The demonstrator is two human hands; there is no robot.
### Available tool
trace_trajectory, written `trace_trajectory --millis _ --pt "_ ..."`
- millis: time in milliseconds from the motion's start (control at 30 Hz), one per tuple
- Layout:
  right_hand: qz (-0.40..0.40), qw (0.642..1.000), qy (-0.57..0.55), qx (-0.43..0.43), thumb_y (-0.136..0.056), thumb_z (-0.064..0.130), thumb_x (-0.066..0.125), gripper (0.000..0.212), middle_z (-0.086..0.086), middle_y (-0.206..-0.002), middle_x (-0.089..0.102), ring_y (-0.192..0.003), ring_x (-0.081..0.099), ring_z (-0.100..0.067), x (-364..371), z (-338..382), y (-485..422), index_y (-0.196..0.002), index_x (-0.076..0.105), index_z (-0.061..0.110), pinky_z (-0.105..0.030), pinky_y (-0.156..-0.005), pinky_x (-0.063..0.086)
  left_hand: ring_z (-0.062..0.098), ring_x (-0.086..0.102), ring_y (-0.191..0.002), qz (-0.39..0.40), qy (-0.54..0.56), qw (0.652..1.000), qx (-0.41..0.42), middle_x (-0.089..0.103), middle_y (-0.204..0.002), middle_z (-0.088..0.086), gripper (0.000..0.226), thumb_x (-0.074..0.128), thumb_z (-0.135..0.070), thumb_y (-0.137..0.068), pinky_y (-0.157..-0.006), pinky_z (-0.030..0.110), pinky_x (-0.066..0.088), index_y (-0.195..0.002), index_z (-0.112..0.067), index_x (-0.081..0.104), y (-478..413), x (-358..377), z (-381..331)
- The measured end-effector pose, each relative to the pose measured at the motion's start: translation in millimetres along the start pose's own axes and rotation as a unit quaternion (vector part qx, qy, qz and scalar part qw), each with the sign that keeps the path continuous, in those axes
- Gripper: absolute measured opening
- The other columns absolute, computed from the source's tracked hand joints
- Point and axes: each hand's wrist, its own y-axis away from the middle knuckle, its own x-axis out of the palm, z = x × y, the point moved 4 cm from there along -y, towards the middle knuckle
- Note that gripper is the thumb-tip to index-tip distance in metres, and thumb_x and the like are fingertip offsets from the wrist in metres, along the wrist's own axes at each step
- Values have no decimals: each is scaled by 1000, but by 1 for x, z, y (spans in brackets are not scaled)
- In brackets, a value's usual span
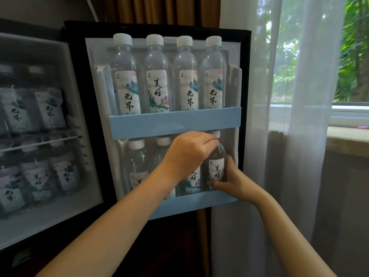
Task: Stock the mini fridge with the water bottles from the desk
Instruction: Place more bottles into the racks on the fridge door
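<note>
Your right hand [233, 181] grips the lower body of the water bottle [217, 166], which stands at the right end of the lower rack [179, 206] in the fridge door [246, 76]. Your left hand [189, 152] curls over its shoulder, just below the cap [216, 134].

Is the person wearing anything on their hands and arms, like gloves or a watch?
No. The left hand and the right hand are both bare, with no gloves and no rings that show. The wrists carry no watch or bracelet. Both forearms are uncovered all the way to the bottom edge of the picture, so no sleeves are in view.
</note>
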Motion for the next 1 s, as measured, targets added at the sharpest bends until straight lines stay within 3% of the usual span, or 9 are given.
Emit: trace_trajectory --millis 67,200,367,433,500,600,767,1000 --pt "-5 1000 0 10 -77 12 74 68 12 -100 55 -93 60 -7 0 1 1 -129 29 13 -26 -83 53 23 71 -75 0 10 1000 -10 74 -84 9 26 49 -4 -82 -64 31 59 -83 -4 75 9 -4 4" --pt "-31 999 -37 9 -76 12 75 87 18 -108 52 -94 57 5 4 0 5 -140 18 18 -6 -76 47 23 70 -75 -20 27 997 -69 73 -83 10 20 57 6 -77 -69 30 58 -85 -2 73 32 -18 15" --pt "-98 994 -55 2 -68 26 82 109 16 -128 40 -116 46 -1 12 2 12 -148 6 23 -19 -97 40 22 69 -78 -44 18 990 -129 73 -84 10 16 58 1 -80 -77 26 53 -84 -3 73 53 -33 24" --pt "-191 981 -38 -21 -74 28 77 97 13 -131 37 -120 39 -1 14 3 19 -147 15 17 -20 -99 37 22 68 -78 -63 12 987 -147 72 -84 10 17 58 3 -79 -76 27 54 -84 -2 73 61 -40 25" --pt "-323 943 18 -82 -83 25 70 67 0 -127 46 -115 44 -8 16 12 29 -138 37 8 -20 -95 39 20 66 -79 -80 -1 983 -162 71 -84 11 16 60 6 -78 -77 25 51 -83 -2 73 69 -48 29" --pt "-441 876 91 -172 -86 20 56 31 -16 -101 56 -96 49 -19 29 30 35 -109 58 -1 -10 -86 36 18 59 -82 -94 -23 978 -185 70 -84 12 16 58 6 -79 -78 26 49 -84 -1 72 81 -61 36" --pt "-407 873 104 -248 -84 11 51 17 -13 -81 58 -81 46 -18 69 63 26 -86 64 0 -15 -74 32 22 61 -81 -103 -41 965 -236 68 -85 14 19 53 6 -80 -77 25 49 -84 1 70 107 -83 47" --pt "-295 892 58 -337 -85 8 49 17 -9 -75 58 -75 45 -18 147 125 20 -84 65 1 -24 -68 39 22 62 -80 -48 -94 951 -292 66 -86 12 21 49 4 -83 -74 22 47 -87 -2 69 165 -125 70"
